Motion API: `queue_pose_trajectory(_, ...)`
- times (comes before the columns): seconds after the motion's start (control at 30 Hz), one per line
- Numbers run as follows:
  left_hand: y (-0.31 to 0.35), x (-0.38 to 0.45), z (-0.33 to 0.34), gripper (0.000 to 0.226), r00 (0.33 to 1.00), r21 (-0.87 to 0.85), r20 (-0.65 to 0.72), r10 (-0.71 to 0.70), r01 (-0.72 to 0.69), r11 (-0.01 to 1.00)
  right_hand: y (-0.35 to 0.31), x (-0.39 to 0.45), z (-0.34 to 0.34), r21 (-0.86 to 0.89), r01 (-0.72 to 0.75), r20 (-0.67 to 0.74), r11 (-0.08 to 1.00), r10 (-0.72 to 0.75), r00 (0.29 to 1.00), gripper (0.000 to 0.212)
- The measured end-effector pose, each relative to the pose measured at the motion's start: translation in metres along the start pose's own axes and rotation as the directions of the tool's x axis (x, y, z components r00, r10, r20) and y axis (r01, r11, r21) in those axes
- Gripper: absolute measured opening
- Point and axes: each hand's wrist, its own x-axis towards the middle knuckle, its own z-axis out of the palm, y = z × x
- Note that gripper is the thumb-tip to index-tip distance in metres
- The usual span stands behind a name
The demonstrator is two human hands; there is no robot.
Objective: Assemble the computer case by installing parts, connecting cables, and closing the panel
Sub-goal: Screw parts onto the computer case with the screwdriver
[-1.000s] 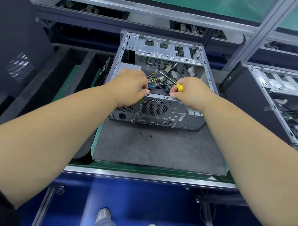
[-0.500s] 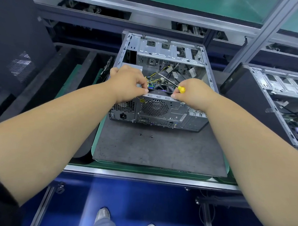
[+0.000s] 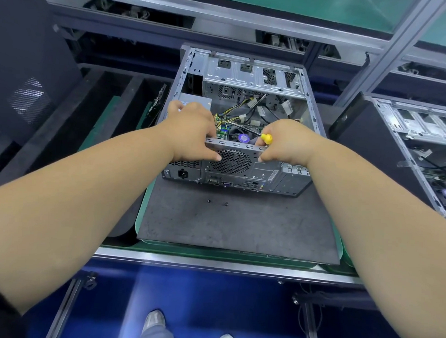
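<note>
- Gripping the case's (image 3: 240, 124) near rim, the left hand (image 3: 193, 131) curls its fingers over the metal edge with the thumb pressed on the rear panel beside the fan grille (image 3: 229, 161); this looks like a hold to steady or shift the case.
- Lying open side up on the grey mat (image 3: 237, 222), the case sits toward the mat's far edge, rear ports facing the person, so the inside can be reached from above.
- Inside, loose cables (image 3: 252, 108) and a board (image 3: 223, 129) show between the hands; the side panel is not yet on.
- Two small screws (image 3: 217, 202) lie on the mat just in front of the case, probably kept handy for fastening.
- The right hand (image 3: 287, 142) grips the same rim, thumb on the rear panel, while holding a yellow-handled screwdriver (image 3: 266, 138) whose shaft points into the case, likely kept in hand for the next screw.
- A second open case (image 3: 419, 150) stands at the worktop's right edge.
</note>
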Motion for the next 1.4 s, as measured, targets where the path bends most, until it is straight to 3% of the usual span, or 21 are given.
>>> queue_pose_trajectory(0.17,-0.002,-0.003,0.005,0.031,0.992,-0.149,-0.072,-0.100,0.089,0.985,-0.001,0.003,0.001,-0.043,-0.010,-0.015,0.999,0.010,1.000,0.013)
queue_pose_trajectory(0.4,-0.002,-0.002,0.001,0.023,0.992,-0.227,-0.023,-0.121,0.113,0.967,-0.002,0.003,0.001,-0.006,-0.019,-0.012,1.000,0.019,1.000,0.017)
queue_pose_trajectory(0.77,-0.007,-0.007,-0.001,0.008,0.999,-0.297,-0.031,-0.036,0.025,0.954,0.000,0.000,0.008,0.043,-0.018,-0.092,0.999,0.022,0.995,0.016)
queue_pose_trajectory(1.07,0.000,-0.008,-0.003,0.019,0.999,-0.188,0.005,-0.043,0.043,0.981,-0.007,0.000,0.010,-0.129,-0.034,-0.109,0.991,0.020,0.994,0.017)
queue_pose_trajectory(1.4,0.013,-0.010,0.002,0.027,0.997,-0.019,-0.002,-0.080,0.080,0.997,-0.011,0.003,0.010,-0.078,-0.077,-0.122,0.994,0.067,0.990,0.014)
